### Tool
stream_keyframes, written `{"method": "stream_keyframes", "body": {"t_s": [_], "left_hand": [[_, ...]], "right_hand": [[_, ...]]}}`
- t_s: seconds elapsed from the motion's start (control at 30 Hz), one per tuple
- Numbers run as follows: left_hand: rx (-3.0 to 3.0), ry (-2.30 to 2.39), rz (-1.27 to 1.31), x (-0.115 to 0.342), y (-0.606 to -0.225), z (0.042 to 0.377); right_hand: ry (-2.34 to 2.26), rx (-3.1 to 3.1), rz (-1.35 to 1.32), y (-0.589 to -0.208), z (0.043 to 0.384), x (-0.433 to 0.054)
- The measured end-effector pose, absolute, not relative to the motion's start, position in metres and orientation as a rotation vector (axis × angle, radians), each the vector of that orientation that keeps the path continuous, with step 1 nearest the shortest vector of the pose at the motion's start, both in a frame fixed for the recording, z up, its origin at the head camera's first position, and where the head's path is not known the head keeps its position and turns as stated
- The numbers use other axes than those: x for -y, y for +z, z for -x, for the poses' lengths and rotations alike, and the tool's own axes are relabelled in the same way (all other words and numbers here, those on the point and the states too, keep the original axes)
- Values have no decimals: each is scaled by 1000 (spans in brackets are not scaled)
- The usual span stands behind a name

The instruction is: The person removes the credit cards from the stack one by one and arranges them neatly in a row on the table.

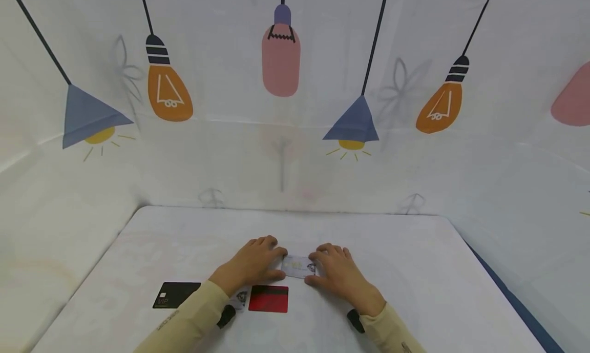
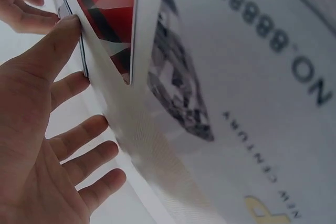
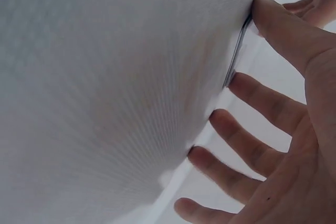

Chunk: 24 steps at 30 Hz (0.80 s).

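Observation:
A whitish card (image 1: 295,266) with a small dark picture at its right end lies flat on the white table (image 1: 392,245). My left hand (image 1: 253,263) holds its left end, thumb at the near edge and index finger at the far edge. At the right end, my right hand (image 1: 341,273) grips it the same way; its other fingers (image 3: 226,177) are spread on the table. Only a sliver of this card's edge (image 3: 236,51) shows in the right wrist view. Below the left hand lies a red card (image 1: 269,303) with a dark stripe.
Partly covered by the left wrist is another white card (image 1: 240,296), printed with a diamond (image 2: 176,77). A black VIP card (image 1: 172,294) lies left of it, beside the left sleeve (image 1: 189,317). Behind the table hangs a white sheet (image 1: 249,163) with printed lamps.

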<state>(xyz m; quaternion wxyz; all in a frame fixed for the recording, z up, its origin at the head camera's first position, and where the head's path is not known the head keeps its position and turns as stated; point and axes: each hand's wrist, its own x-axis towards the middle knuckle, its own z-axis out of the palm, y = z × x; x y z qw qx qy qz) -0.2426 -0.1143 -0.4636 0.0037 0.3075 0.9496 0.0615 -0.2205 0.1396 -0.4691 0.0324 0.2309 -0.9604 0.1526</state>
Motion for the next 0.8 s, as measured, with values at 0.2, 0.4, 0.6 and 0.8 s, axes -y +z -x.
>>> {"method": "stream_keyframes", "body": {"t_s": [0.2,0.4,0.6,0.8], "left_hand": [[-2980,188,-981,114,-466,243],[-2980,189,-974,114,-466,243],[-2990,172,-1026,113,-465,242],[-2986,166,-1047,111,-465,242]], "right_hand": [[471,2920,-734,-471,220,-141],[470,2908,-740,-472,219,-141],[476,2885,-760,-472,218,-142],[468,2822,-805,-473,219,-143]]}}
